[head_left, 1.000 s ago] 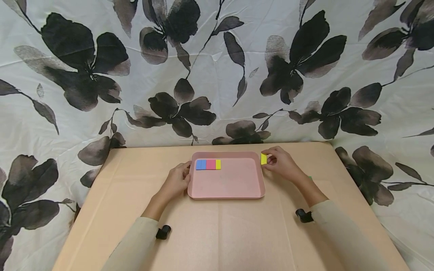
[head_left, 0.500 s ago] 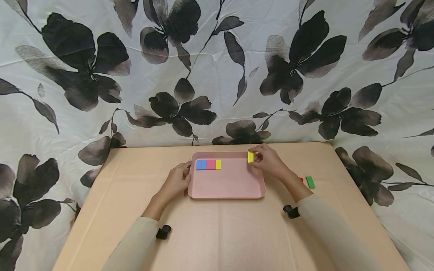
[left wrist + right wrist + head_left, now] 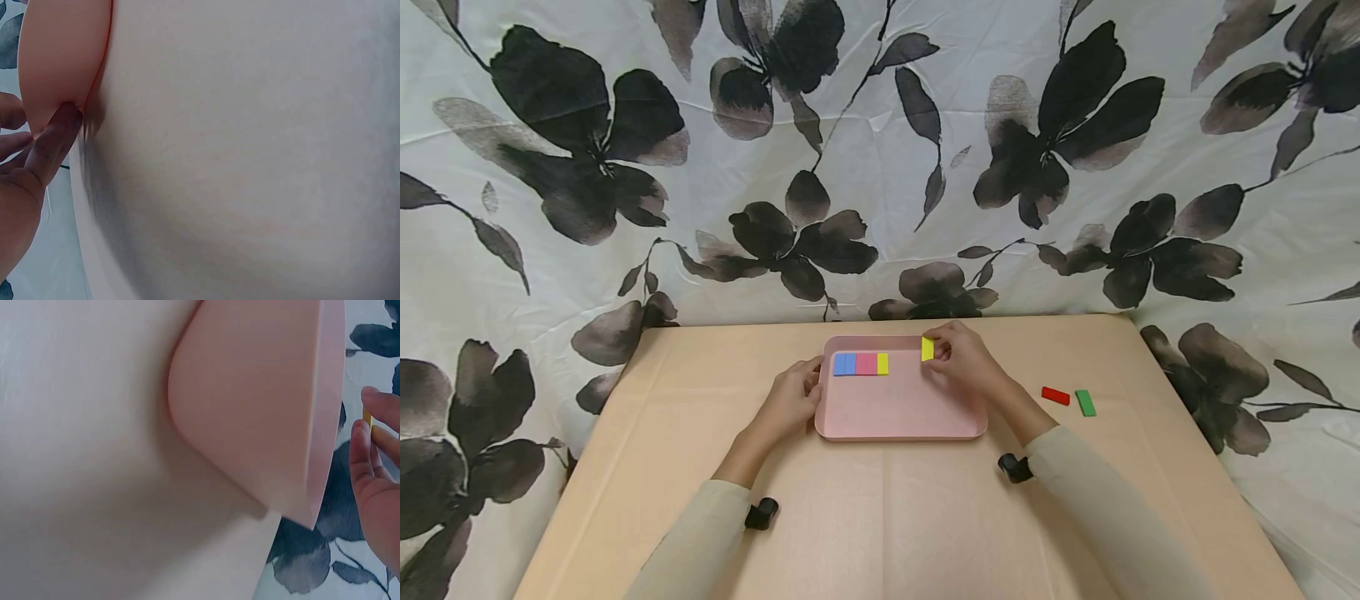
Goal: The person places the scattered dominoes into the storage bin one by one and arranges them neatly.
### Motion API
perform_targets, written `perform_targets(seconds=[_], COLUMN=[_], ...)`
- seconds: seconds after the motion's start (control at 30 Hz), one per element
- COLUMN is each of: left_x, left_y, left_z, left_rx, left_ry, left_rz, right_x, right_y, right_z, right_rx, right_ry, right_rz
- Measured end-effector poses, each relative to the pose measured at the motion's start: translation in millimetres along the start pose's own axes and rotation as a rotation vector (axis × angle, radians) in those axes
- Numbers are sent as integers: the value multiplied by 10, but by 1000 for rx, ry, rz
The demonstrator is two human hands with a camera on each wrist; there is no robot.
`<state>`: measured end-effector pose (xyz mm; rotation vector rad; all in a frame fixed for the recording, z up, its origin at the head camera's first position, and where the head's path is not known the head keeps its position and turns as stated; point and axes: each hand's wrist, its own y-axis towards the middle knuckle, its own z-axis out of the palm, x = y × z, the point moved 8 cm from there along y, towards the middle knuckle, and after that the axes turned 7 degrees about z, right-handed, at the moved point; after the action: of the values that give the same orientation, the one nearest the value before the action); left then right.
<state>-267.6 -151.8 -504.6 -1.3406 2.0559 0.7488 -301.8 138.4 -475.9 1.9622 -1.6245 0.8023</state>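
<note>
A pink tray lies on the table near its far edge. Inside, at the upper left, blue pieces, a pink-red piece and a yellow piece form one touching row. My left hand holds the tray's left rim, with a digit against the outer wall in the left wrist view. Between thumb and fingers, my right hand pinches a flat yellow rectangular tile over the tray's upper right part. Only a thin edge of that tile shows in the right wrist view.
To the right of the tray, a red tile and a green tile lie on the table. A white cloth with dark flowers hangs behind the table.
My right hand has carried the yellow tile leftward, from beyond the tray's right rim to over the tray. The red and green tiles have come into view. My left hand stays put.
</note>
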Motion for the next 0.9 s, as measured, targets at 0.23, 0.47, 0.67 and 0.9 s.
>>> perform_targets(seconds=[0.23,0.47,0.67,0.9], left_x=[18,10,17,2], left_y=[10,27,30,36], left_z=[-19,-39,-45,-43], left_rx=[-1,-19,-18,-29], left_ry=[-10,4,6,10], left_rz=[-13,8,-16,-20], right_x=[118,158,102,111], right_y=[67,129,174,210], right_z=[178,322,504,614], right_rx=[27,47,144,160], right_ry=[-106,-229,-102,-92], right_rz=[2,25,82,73])
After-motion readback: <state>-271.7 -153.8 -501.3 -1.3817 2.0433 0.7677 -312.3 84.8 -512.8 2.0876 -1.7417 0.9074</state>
